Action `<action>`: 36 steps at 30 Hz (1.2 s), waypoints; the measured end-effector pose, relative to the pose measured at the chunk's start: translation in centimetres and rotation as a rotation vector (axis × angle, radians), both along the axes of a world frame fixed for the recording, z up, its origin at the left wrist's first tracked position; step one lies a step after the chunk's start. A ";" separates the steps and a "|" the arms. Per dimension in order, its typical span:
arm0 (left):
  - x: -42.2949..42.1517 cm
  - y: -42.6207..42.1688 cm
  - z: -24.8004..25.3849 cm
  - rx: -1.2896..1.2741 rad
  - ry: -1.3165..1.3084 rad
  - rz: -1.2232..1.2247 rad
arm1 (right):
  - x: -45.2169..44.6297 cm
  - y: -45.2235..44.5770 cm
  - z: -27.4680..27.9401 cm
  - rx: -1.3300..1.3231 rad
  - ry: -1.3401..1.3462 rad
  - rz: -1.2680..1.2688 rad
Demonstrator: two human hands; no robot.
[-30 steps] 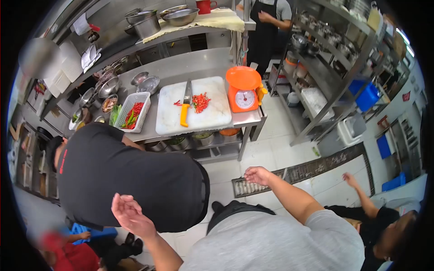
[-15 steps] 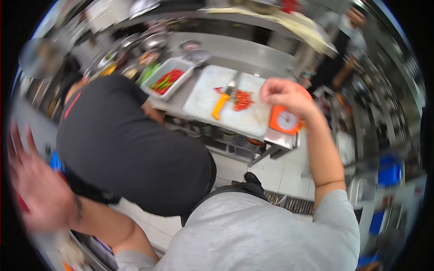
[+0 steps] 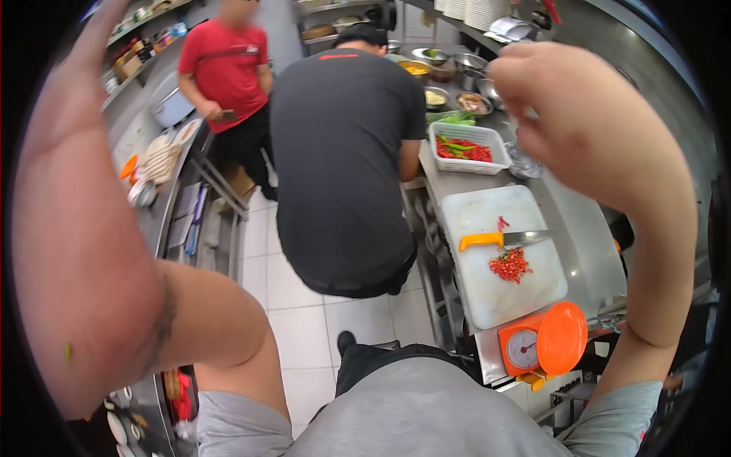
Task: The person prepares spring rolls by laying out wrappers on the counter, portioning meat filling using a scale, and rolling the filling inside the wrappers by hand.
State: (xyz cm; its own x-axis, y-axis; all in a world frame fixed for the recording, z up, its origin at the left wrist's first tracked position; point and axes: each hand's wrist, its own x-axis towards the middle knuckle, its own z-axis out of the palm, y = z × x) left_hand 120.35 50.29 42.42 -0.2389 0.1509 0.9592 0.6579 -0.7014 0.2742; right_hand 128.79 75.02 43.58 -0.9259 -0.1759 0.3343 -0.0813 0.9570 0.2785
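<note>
Currently | left hand [image 3: 84, 251] raised | right hand [image 3: 556, 114] curled | knife [image 3: 496, 239] on board [image 3: 476, 293]

The top edge cuts off the left hand [image 3: 84, 251].

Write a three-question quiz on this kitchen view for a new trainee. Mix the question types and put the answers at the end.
1. Short answer: Which tool lies beside the chopped chillies on the white cutting board?

2. True or false: The camera wearer's right hand is gripping the orange scale.

3. Multiple choice: What does the white basket hold?
A) Eggs
B) Red and green chillies
C) Sliced bread

Key:
1. A yellow-handled knife.
2. False; the right hand is raised, well apart from the orange scale.
3. B
</note>
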 end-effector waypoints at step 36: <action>-1.0 -20.5 3.1 0.007 0.107 0.085 | -1.5 -20.4 3.5 0.137 0.020 0.099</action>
